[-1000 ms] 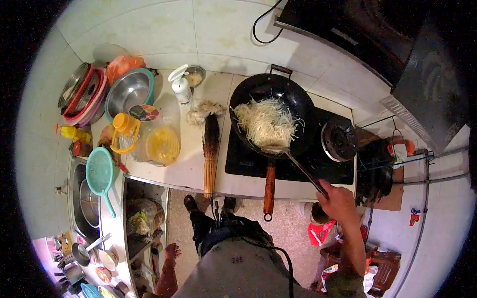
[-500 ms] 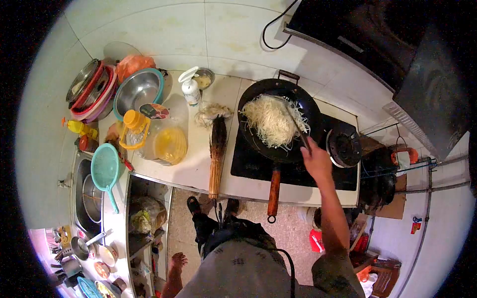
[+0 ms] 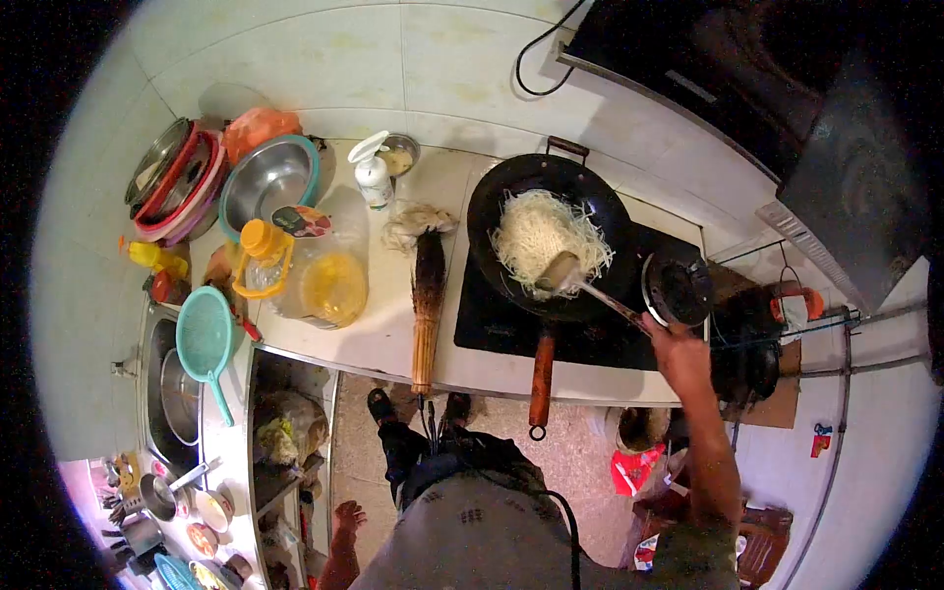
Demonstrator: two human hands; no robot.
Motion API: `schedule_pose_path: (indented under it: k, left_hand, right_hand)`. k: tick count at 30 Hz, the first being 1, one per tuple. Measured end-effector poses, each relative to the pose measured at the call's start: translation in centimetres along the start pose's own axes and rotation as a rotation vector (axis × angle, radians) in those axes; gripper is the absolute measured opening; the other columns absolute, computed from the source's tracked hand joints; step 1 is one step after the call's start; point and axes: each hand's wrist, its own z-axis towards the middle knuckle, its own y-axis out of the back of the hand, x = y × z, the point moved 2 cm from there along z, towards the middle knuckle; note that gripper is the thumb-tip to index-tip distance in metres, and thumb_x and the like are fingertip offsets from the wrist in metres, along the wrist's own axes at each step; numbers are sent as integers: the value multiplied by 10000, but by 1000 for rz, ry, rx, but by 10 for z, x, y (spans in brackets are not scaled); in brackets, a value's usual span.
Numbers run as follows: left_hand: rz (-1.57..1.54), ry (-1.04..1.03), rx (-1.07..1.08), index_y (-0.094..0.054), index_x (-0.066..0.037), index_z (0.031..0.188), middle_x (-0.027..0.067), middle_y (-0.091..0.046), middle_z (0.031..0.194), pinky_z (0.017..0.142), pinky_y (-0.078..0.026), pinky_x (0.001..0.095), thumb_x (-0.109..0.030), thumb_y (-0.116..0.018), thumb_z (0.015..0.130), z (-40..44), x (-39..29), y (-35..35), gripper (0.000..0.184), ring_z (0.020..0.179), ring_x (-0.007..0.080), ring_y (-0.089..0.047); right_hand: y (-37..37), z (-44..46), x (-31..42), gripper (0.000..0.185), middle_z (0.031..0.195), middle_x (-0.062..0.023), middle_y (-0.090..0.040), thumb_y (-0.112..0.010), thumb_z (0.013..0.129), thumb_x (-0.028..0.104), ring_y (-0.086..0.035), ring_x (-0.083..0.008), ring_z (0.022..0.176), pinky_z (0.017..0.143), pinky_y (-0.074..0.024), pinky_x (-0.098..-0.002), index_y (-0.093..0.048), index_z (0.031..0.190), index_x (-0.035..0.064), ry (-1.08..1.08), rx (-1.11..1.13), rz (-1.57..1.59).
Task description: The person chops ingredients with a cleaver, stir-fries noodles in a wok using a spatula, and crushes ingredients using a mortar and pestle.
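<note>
Taking the wok's middle as the clock's centre and the wall as twelve, the right hand (image 3: 678, 354) sits just past four o'clock, its fingers curled around the end of a spatula (image 3: 562, 273). The spatula's metal handle slants inward over the wok rim, and its broad blade rests against the heap at about half past five.

That heap of pale shreds (image 3: 541, 226) lies in the wok (image 3: 494, 202): creamy white, long and thin, tangled into a loose mound, with stray strands fraying at its edge against the dark metal.

The wok's wooden handle (image 3: 542, 383) points to six, its loop handle (image 3: 568, 147) to half past twelve. Beneath is a black cooktop (image 3: 480, 329), with a second burner (image 3: 678, 287) toward four.

On the counter, a bristle brush (image 3: 426, 315) lies toward eight, and an oil jug (image 3: 334, 285) stands between eight and nine.

Near seven, below counter level, the left hand (image 3: 349, 516) hangs with fingers loosely spread, holding nothing.
</note>
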Motion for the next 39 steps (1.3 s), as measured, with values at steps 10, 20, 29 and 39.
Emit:
schedule_pose_path:
  k: [10,20,29,39]
  left_hand:
    - [-244,6,290,-527,-81,946,37,-480,749,480,-374,308,-173,-577,881,33,-25,-22,123,558,154,-464]
    - [-76,-81,148,-560,-69,1016,41,-588,838,446,-413,317,-159,-583,877,7,-63,-24,167,565,181,-569]
    - [-318,145,123,-531,-84,881,74,-525,720,421,-376,339,-179,-549,876,3,-13,10,97,495,214,-488]
    - [-191,0,319,-556,-80,953,56,-568,775,461,-456,326,-214,-551,887,28,-34,-1,150,586,191,-575]
  right_hand:
    - [-44,-3,15,429,930,-199,-665,-597,880,363,-636,-396,819,721,-504,-468,-560,1281,215,-255,45,564]
    - [-56,64,59,455,850,-196,-661,-554,901,347,-638,-392,734,668,-514,-473,-519,1320,171,-420,-185,602]
    - [-16,-18,59,480,845,-193,-658,-625,843,242,-637,-373,743,658,-512,-459,-529,1310,196,-278,13,482]
    - [-42,0,60,446,944,-206,-662,-627,852,266,-642,-386,842,755,-516,-440,-556,1279,159,-467,108,643]
